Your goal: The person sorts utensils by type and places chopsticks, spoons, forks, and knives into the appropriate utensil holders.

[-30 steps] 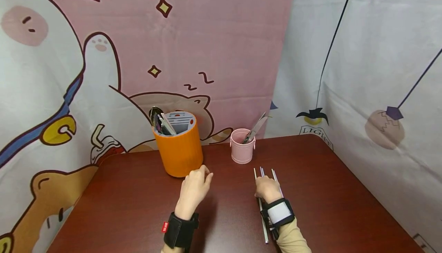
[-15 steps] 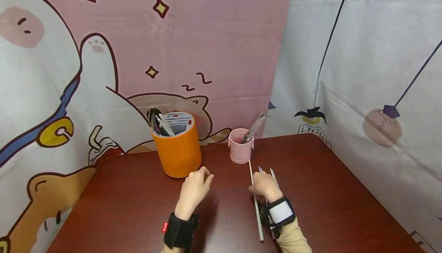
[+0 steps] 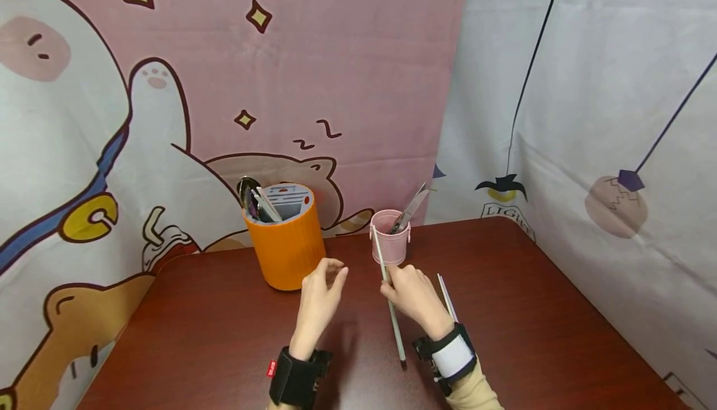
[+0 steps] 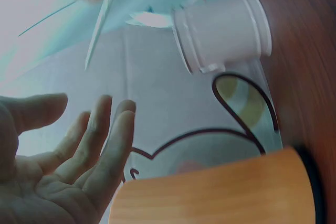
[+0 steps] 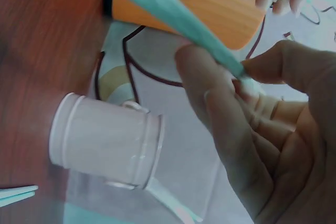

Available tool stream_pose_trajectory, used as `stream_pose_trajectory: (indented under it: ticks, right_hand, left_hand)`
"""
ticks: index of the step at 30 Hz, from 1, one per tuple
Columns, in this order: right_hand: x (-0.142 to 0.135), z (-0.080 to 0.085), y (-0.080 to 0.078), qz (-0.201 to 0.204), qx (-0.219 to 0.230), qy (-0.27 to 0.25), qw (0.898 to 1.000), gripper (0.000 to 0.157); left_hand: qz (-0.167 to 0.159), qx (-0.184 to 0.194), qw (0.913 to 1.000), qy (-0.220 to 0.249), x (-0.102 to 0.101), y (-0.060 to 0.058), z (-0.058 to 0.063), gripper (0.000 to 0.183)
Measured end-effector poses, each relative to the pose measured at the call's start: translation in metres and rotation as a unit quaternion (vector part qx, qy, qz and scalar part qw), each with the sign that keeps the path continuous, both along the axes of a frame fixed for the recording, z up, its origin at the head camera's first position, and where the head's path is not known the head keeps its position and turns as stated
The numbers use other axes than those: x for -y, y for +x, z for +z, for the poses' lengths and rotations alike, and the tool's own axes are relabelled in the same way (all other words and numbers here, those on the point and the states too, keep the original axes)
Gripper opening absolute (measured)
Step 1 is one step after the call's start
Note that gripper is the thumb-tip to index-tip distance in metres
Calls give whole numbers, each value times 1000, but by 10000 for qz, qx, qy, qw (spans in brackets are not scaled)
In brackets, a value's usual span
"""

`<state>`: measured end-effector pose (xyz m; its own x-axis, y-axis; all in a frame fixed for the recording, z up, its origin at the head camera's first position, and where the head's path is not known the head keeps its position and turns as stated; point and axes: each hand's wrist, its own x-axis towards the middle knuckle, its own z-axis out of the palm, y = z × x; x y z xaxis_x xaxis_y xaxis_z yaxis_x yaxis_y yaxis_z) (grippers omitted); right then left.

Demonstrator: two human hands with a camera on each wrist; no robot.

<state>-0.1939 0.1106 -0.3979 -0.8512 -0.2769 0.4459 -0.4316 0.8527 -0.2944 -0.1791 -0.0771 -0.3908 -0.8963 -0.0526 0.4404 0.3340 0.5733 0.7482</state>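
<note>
Head view: a person's right hand (image 3: 413, 292) holds a pale stick (image 3: 394, 323) aslant over the table (image 3: 504, 323); its far end crosses the left rim of the pink bucket (image 3: 389, 256) in this line of sight.
Right fingers: pinching the pale stick between thumb and fingertips.
Left hand (image 3: 318, 301): just beside the orange holder (image 3: 287, 251), fingers loosely bent and apart, gripping nothing.
Pink bucket: a blade-like tool (image 3: 411, 209) leans out of it.
Loose sticks (image 3: 446, 298): on the table by the right wristband (image 3: 454, 355).
Stick slip: the pinch takes in only a short stretch, so the long stick could swivel if its far end knocked the bucket or the tool.
Wristband brush: a lowered right forearm could probably roll the loose sticks aside.
Left wrist view: a gap shows between stick and bucket, which the head view overlaps.
Right wrist view: the pinch itself shows, mostly hidden by the hand from above.
Head view only: the stick's dark near end; whether it touches the table, I cannot tell.
</note>
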Motion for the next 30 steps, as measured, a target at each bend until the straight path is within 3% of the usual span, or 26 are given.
stream_pose_trajectory:
  ticks: [4,8,15,21,26,30]
  right_hand:
    - [6,6,5,284,-40,66,9996,19]
    - [10,9,9,638,-66,136,9979,15]
    - [15,9,9,1169,-145,224,9928,14]
    - [16,6,7,1508,-53,280,9882,12]
    - [16,5,6,1529,-42,260,9879,12]
    - [14,5,4,1605,240,167,9866,11]
  left_hand:
    - [-214,209,9988,380,-4,1,2,17]
    - [-376,345,9977,455,-8,2,1,19]
    - [-852,656,9895,965,-11,3,2,19]
    - [-740,546,9938,627,-13,4,1,11]
    - [-771,422,9950,475,-13,5,2,11]
    - [-748,331,9960,364,-12,6,3,12]
